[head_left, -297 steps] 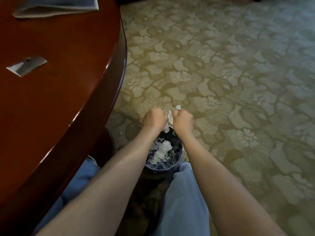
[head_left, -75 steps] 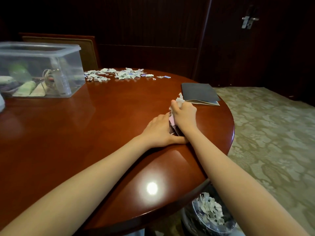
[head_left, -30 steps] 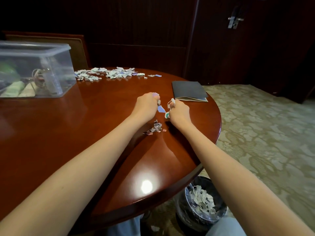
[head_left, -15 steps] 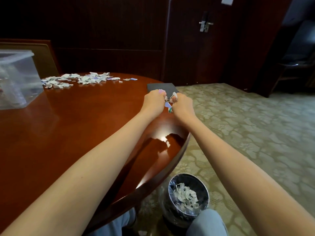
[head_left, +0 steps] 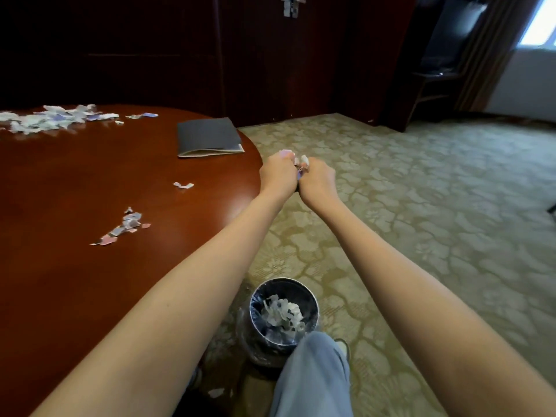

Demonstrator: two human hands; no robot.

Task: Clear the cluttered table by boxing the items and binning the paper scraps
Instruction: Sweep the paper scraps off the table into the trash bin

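Past table edge (head_left: pixel 255 164) — left hand (head_left: pixel 278 173), right hand (head_left: pixel 317 179) clenched together round paper scraps (head_left: pixel 299 167), preventing spills before bin (head_left: pixel 284 314).

Bare forearms (head_left: pixel 210 281), grey-blue trousers (head_left: pixel 313 377)

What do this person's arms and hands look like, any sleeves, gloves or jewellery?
The left hand and right hand are bare: no gloves, watch or bracelet in view. The left forearm and right forearm show no sleeves, as far up as the picture reaches. The only clothing visible is a light blue trouser leg.
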